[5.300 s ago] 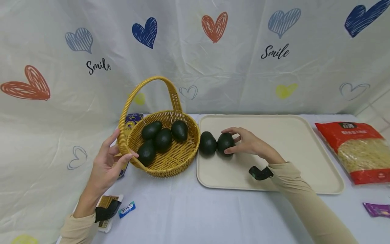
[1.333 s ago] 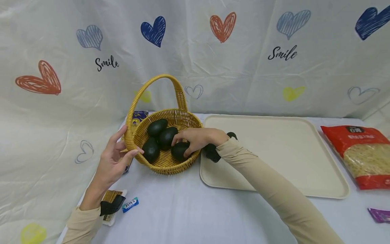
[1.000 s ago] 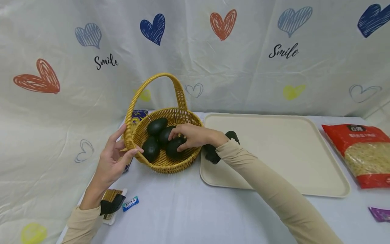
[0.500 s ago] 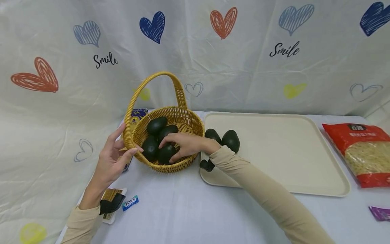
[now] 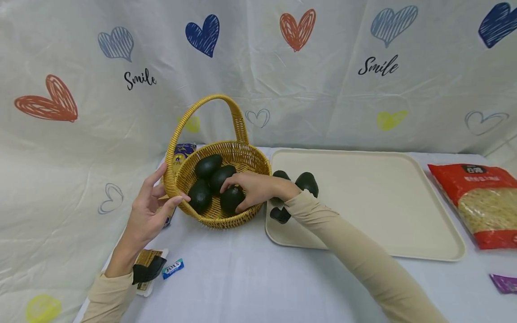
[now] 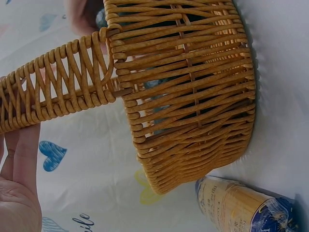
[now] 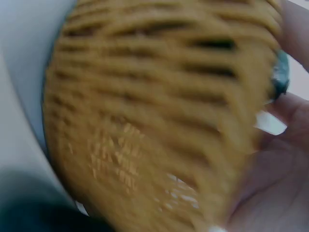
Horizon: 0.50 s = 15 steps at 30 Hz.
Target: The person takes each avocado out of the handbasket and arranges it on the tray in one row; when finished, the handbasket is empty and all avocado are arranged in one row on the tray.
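Note:
My left hand (image 5: pixel 151 213) holds the yellow wicker basket (image 5: pixel 226 223) at the left foot of its arched handle (image 6: pixel 58 79), thumb at the rim and fingers behind. Inside the basket, my right hand (image 5: pixel 256 186) grips a dark green avocado (image 5: pixel 232 200) between thumb and fingers, near the front right wall. Other avocados (image 5: pixel 208 166) lie to its left and behind it. The right wrist view is mostly filled by the blurred basket wall (image 7: pixel 145 96), with part of an avocado (image 7: pixel 280 75) beside the fingers. Two more avocados (image 5: pixel 307 183) rest on the beige tray (image 5: pixel 375 202), partly hidden by the right wrist.
A red pasta bag (image 5: pixel 476 202) lies right of the tray, with a purple wrapper (image 5: pixel 504 283) nearer. Behind the basket's left side is a blue and yellow packet (image 6: pixel 236 208). A small blue packet (image 5: pixel 173 268) and a brown-and-white pack (image 5: pixel 145 258) lie by the left wrist.
My right hand has gone from an avocado on the tray into the basket. Lately it shifted the gripped avocado left, then slightly back right. My left hand keeps its hold on the basket.

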### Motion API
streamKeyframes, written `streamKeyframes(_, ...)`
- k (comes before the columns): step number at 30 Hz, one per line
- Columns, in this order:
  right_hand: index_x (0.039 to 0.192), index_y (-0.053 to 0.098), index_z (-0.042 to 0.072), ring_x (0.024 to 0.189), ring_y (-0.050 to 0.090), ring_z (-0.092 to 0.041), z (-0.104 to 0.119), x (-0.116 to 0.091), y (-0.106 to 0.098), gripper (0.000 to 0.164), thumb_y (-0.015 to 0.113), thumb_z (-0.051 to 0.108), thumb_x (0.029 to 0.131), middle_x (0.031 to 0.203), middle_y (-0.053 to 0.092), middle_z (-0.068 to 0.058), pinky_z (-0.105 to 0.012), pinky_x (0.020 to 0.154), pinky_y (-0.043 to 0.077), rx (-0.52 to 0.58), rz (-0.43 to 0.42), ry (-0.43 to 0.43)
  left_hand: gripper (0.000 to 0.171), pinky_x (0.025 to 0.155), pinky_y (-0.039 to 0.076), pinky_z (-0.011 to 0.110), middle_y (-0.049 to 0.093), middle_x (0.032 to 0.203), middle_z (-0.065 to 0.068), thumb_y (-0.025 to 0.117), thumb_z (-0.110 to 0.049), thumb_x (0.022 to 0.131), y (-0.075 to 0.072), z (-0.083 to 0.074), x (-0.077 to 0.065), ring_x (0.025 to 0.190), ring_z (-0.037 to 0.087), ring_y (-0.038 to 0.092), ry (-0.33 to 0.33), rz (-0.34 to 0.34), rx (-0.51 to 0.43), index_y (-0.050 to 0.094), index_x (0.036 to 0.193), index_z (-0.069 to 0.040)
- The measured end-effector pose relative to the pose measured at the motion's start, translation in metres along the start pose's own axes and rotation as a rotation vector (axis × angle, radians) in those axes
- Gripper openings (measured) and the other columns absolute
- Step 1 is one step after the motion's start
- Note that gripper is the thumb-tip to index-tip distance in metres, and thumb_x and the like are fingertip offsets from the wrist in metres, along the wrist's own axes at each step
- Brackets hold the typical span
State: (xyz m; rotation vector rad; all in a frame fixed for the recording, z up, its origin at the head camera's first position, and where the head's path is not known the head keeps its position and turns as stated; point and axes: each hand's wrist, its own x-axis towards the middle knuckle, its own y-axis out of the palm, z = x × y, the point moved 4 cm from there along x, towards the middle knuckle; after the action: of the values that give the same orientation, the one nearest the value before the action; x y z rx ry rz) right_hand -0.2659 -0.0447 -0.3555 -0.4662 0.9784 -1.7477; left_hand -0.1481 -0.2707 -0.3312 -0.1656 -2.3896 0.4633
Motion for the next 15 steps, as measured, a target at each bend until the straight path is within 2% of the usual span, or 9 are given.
streamKeyframes(6,0.137,0.063,0.003,0.132,0.055,-0.026,-0.005,-0.016,-0.018,0.053,0.084,0.013,0.088,0.138,0.063,-0.012,-0.038,0.113,0.046,-0.066,-0.026,0.06,0.077,0.091,0.056,0.018,0.074,0.11,-0.016,0.068,0.0,0.098,-0.001,0.0,0.0,0.102,0.002,0.072,0.0,-0.002,0.007,0.025,0.162,0.002)
streamKeyframes(10,0.136,0.063,0.003,0.131,0.054,-0.028,-0.004,-0.018,-0.02,0.053,0.084,0.012,0.088,0.137,0.061,-0.014,-0.04,0.113,0.045,-0.14,-0.031,0.1,0.081,0.092,0.056,0.018,0.074,0.11,-0.016,0.068,0.012,0.094,-0.001,0.0,0.0,0.103,0.002,0.071,-0.019,-0.007,0.016,0.026,0.162,0.001)
streamKeyframes(15,0.138,0.061,0.004,0.13,0.054,-0.029,-0.001,-0.012,-0.014,0.054,0.084,0.013,0.089,0.14,0.058,-0.016,-0.04,0.113,0.045,-0.14,-0.033,0.096,0.085,0.092,0.056,0.017,0.074,0.11,-0.015,0.066,0.022,0.09,0.0,-0.001,0.0,0.104,0.003,0.071,-0.014,-0.015,0.016,0.027,0.162,0.0)
